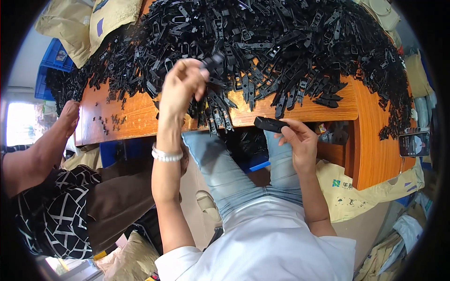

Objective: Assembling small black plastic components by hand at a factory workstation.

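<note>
Head view: left fingers pinch a blurred black part; right fingers grip a black piece, partly covering it.

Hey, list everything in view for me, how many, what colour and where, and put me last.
Plastic parts: too many to count, black, heaped across the table
Small pieces: many, dark, left front of the table
Table: one, orange-brown wood, centre
Phone: one, dark, right table edge
Crates: at least two, blue, upper left
Sacks: several, pale yellow to tan, around the edges
Co-worker: one, black-and-white top, left
Bracelet: one, white, your left wrist
Shirt: one, white, on you
Jeans: one pair, light blue, on you
Left hand: one, bare, above the heap, pinching a blurred black part
Right hand: one, bare, by the table's front, holding a black piece
</note>
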Demonstrator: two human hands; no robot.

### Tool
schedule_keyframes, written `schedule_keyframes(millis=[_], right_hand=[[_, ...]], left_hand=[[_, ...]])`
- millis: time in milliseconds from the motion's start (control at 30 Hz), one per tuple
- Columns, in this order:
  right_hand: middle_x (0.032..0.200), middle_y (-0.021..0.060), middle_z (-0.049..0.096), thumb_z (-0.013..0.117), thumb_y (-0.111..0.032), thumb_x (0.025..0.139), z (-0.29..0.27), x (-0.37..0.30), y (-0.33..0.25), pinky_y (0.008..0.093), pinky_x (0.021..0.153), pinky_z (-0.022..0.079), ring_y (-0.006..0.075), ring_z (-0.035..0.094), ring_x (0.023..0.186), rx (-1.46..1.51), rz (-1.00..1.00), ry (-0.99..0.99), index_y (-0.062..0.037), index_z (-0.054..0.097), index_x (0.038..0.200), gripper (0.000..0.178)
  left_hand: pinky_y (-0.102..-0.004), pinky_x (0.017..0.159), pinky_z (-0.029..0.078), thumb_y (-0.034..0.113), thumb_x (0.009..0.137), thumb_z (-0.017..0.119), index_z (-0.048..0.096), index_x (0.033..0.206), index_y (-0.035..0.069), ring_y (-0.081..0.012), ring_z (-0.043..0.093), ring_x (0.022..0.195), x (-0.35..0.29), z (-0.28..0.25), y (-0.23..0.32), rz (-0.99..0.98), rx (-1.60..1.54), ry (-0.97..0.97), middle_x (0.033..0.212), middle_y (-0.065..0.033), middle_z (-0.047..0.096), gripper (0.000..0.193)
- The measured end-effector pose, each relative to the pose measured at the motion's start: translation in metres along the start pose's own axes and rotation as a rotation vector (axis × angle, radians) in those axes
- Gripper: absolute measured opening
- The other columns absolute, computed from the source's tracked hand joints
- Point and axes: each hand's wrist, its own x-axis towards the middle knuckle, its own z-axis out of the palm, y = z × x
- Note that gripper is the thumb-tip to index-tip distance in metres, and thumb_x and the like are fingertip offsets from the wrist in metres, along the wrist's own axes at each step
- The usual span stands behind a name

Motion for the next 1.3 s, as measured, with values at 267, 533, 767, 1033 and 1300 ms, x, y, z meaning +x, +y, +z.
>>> schedule_keyframes(millis=[267,533,767,1033,1300], right_hand=[[0.083,0.0067,0.057,0.063,-0.003,0.078,0.013,-0.001,-0.033,0.0210,0.064,0.047,0.0123,0.058,0.069,-0.092,-0.145,-0.228,0.0041,0.060,0.099,0.022],[0.087,0.0070,0.056,0.064,0.000,0.075,0.011,-0.014,-0.040,0.0201,0.066,0.045,0.0123,0.056,0.076,-0.502,-0.442,-0.159,0.0045,0.061,0.094,0.019],[0.105,0.0125,0.054,0.063,-0.017,0.078,0.009,-0.003,-0.043,0.0283,0.081,0.041,0.0186,0.052,0.091,-0.487,-0.507,-0.299,0.0032,0.057,0.106,0.035],[0.100,0.0129,0.056,0.062,-0.013,0.079,0.007,-0.001,-0.036,0.0282,0.079,0.042,0.0211,0.054,0.089,-0.525,-0.602,-0.334,0.0034,0.057,0.105,0.031],[0.093,0.0105,0.058,0.065,-0.005,0.075,0.002,0.000,-0.034,0.0267,0.076,0.042,0.0195,0.055,0.087,-0.525,-0.551,-0.328,0.0033,0.060,0.099,0.027]], left_hand=[[-0.0281,0.065,0.049,-0.010,0.072,0.048,0.045,0.120,-0.005,-0.0177,0.062,0.074,-0.086,0.044,0.004,0.084,0.385,-0.500,0.098,-0.0164,0.060,0.049],[-0.0334,0.088,0.042,-0.007,0.067,0.054,0.046,0.120,-0.004,-0.0319,0.056,0.102,-0.108,0.062,0.017,0.319,0.587,-0.431,0.111,-0.0219,0.055,0.053],[-0.0327,0.080,0.046,-0.001,0.072,0.063,0.050,0.118,-0.001,-0.0313,0.059,0.094,-0.112,0.069,0.000,0.428,0.511,-0.336,0.104,-0.0200,0.059,0.048],[-0.0315,0.075,0.048,-0.004,0.070,0.064,0.053,0.115,0.000,-0.0288,0.061,0.088,-0.116,0.071,0.003,0.442,0.533,-0.325,0.100,-0.0173,0.060,0.046],[-0.0338,0.077,0.048,0.003,0.073,0.066,0.047,0.123,0.003,-0.0316,0.060,0.093,-0.113,0.068,-0.009,0.449,0.469,-0.300,0.110,-0.0182,0.057,0.053]])
